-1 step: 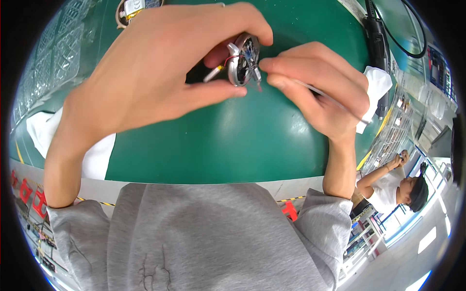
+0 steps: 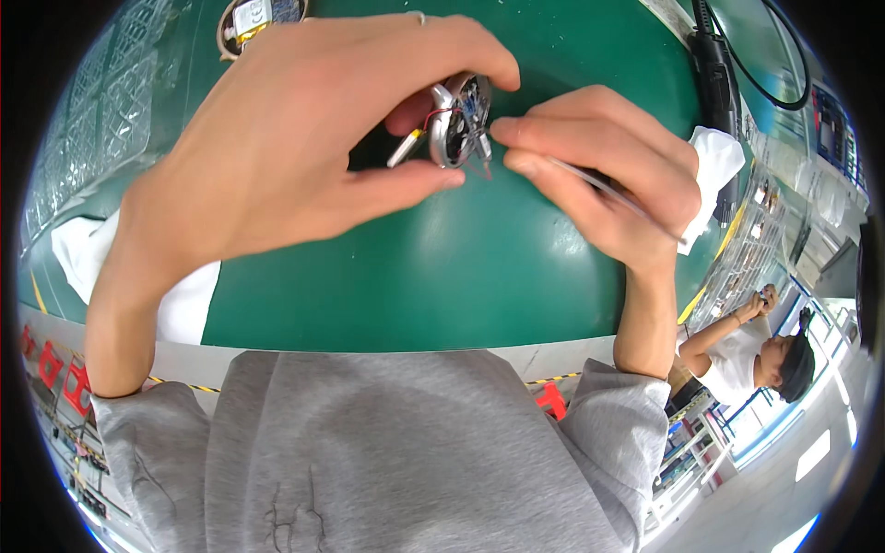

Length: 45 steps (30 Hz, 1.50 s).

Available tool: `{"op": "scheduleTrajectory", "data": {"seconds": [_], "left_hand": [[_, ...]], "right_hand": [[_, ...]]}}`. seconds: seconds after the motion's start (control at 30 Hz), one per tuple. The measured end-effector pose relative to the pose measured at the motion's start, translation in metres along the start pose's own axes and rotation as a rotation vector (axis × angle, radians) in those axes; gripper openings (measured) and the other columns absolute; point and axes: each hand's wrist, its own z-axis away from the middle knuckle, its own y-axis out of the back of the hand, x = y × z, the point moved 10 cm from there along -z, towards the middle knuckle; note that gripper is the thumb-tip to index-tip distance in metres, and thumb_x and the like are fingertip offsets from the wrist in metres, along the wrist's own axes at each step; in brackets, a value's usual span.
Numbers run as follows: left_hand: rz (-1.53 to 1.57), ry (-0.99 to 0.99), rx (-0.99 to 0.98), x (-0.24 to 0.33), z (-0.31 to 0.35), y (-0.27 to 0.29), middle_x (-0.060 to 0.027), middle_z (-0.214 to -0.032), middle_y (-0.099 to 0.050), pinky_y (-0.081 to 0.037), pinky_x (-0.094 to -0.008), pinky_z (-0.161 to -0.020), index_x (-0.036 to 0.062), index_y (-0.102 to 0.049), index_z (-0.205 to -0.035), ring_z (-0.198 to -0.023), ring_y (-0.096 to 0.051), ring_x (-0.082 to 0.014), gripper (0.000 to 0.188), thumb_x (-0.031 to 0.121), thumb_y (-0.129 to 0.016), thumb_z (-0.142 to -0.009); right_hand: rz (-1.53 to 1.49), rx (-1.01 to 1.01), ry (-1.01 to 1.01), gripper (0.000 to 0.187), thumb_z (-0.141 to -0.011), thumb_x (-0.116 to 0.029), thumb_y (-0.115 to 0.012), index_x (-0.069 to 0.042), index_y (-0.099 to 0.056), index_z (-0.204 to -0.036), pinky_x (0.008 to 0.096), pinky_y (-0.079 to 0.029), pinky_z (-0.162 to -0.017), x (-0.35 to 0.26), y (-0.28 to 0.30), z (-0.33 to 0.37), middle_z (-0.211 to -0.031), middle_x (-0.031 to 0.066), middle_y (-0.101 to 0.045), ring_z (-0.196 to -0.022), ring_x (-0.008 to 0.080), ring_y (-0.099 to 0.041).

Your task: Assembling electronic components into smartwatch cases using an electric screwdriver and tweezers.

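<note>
A small round electronic part [image 2: 458, 118] is pinched in the left hand [image 2: 304, 157] at top centre above the green bench [image 2: 442, 276], while a thin tool [image 2: 608, 189] is gripped by the closed right hand [image 2: 608, 170]. White cloths [image 2: 714, 170] and a black cable [image 2: 728, 55] are seen at right.

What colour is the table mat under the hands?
Dark green mat, seen best in the head view.

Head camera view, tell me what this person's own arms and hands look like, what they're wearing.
Both hands, the left hand and the right hand, are bare, with no gloves. A thin ring shows on one left finger. The forearms are uncovered, with loose grey sweatshirt sleeves pushed up toward the elbows. No watch or wrist strap shows.
</note>
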Motion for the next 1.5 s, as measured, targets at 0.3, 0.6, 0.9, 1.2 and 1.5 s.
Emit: {"op": "scheduleTrajectory", "data": {"seconds": [0.3,0.6,0.9,1.2,1.5], "left_hand": [[-0.376,-0.202,-0.026,0.024,0.004,-0.002,-0.0070,-0.091,-0.067,-0.051,-0.0332,-0.057,0.0042,-0.063,-0.120,-0.068,-0.065,-0.0244,0.055,0.008,-0.073,-0.066],[-0.567,-0.283,0.017,0.030,0.001,-0.015,-0.0058,-0.083,-0.066,-0.049,-0.0320,-0.049,0.0029,-0.065,-0.104,-0.059,-0.062,-0.0214,0.031,0.024,-0.066,-0.081],[-0.714,-0.279,0.042,0.034,0.001,-0.023,-0.0048,-0.075,-0.063,-0.045,-0.0290,-0.043,0.0000,-0.064,-0.097,-0.053,-0.058,-0.0200,0.033,0.033,-0.064,-0.092],[-0.738,-0.331,0.038,0.037,0.002,-0.018,-0.0042,-0.076,-0.063,-0.045,-0.0299,-0.043,-0.0032,-0.061,-0.097,-0.052,-0.057,-0.0188,0.046,0.042,-0.061,-0.099],[-0.710,-0.332,-0.004,0.035,0.002,-0.020,-0.0049,-0.081,-0.065,-0.047,-0.0309,-0.046,-0.0036,-0.058,-0.104,-0.055,-0.058,-0.0196,0.045,0.040,-0.067,-0.095]], "right_hand": [[0.021,0.100,0.011,0.020,-0.071,0.001,-0.083,0.004,-0.077,-0.089,0.0275,-0.047,-0.049,0.002,0.002,0.000,-0.078,0.0135,-0.070,-0.061,0.0196,-0.064],[-0.069,0.150,0.017,0.016,-0.070,0.001,-0.080,0.005,-0.075,-0.085,0.0286,-0.044,-0.046,0.010,-0.001,0.007,-0.073,0.0129,-0.067,-0.055,0.0204,-0.060],[-0.035,0.173,0.000,0.019,-0.063,-0.002,-0.079,0.004,-0.073,-0.081,0.0292,-0.036,-0.042,0.011,-0.004,0.018,-0.069,0.0102,-0.064,-0.052,0.0190,-0.055],[-0.030,0.153,0.020,0.026,-0.058,-0.002,-0.079,0.002,-0.071,-0.083,0.0291,-0.036,-0.042,0.004,-0.012,0.012,-0.071,0.0094,-0.063,-0.052,0.0193,-0.055],[-0.055,0.155,0.015,0.023,-0.061,-0.002,-0.080,0.001,-0.072,-0.083,0.0291,-0.037,-0.043,0.006,-0.012,0.015,-0.071,0.0099,-0.064,-0.053,0.0193,-0.056]]}}
